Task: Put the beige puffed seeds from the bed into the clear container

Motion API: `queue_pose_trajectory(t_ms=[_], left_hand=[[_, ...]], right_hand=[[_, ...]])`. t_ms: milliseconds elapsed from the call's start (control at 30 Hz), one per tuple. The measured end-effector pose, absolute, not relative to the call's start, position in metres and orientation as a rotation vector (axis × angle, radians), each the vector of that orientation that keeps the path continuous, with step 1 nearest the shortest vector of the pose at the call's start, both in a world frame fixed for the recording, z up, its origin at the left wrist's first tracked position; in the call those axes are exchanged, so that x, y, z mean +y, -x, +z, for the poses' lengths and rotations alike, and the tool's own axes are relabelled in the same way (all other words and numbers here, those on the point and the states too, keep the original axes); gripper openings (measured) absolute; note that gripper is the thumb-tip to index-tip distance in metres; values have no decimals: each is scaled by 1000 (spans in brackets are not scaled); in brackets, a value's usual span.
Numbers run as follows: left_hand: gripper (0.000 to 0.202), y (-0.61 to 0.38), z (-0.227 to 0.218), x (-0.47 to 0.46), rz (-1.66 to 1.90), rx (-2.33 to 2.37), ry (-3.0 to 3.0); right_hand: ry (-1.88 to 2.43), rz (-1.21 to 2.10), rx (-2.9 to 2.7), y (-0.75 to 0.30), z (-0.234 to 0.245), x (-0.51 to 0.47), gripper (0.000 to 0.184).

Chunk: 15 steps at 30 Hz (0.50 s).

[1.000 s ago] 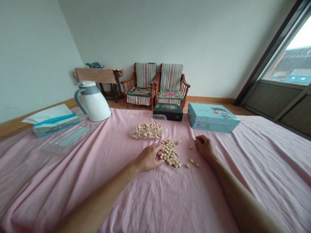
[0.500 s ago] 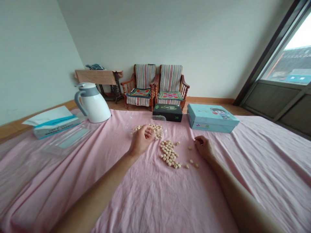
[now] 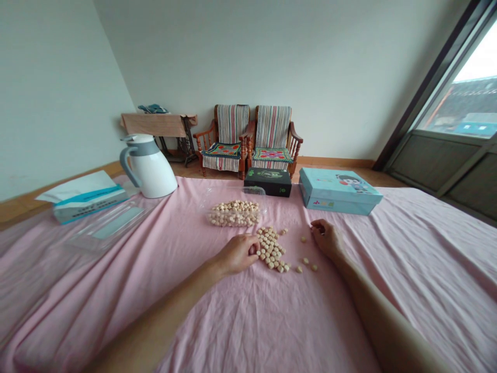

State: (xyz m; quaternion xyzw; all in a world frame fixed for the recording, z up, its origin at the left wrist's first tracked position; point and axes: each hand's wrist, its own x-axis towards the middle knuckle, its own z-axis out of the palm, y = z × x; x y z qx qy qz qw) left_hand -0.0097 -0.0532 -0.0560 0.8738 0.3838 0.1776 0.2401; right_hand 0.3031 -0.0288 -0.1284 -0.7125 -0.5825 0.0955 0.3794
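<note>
A loose heap of small pale round pieces (image 3: 271, 247) lies on the pink cloth (image 3: 248, 316). My left hand (image 3: 237, 253) rests at the heap's left edge, fingers curled and pinching at the nearest pieces. Behind the heap a clear plastic tray (image 3: 234, 213) holds many more of the same pieces. My right hand (image 3: 326, 238) lies on the cloth to the right of the heap, fingers curled under, beside a few scattered pieces (image 3: 306, 263). What its fingers hold is hidden.
A white jug (image 3: 148, 166) and a tissue box (image 3: 86, 196) stand at the left, with a clear lid (image 3: 110, 224) in front. A black box (image 3: 267, 181) and a light blue box (image 3: 337, 190) sit at the table's far edge. Two striped wooden chairs (image 3: 250, 140) stand beyond.
My left hand went from the loose heap up to the clear tray, then came back to the heap's left edge. The right hand stayed where it was.
</note>
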Motion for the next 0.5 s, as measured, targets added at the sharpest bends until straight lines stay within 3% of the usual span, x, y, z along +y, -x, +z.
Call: queue_pose_trajectory(t_ms=[133, 367, 500], left_hand=[[10, 16, -34, -38, 567, 1100, -2372], [24, 20, 2, -21, 1293, 1484, -2329], [12, 6, -14, -37, 964, 1177, -2581]], right_hand=[[1825, 243, -1490, -302, -127, -29, 21], [1824, 231, -1502, -298, -121, -33, 20], [1833, 225, -1497, -297, -121, -33, 19]])
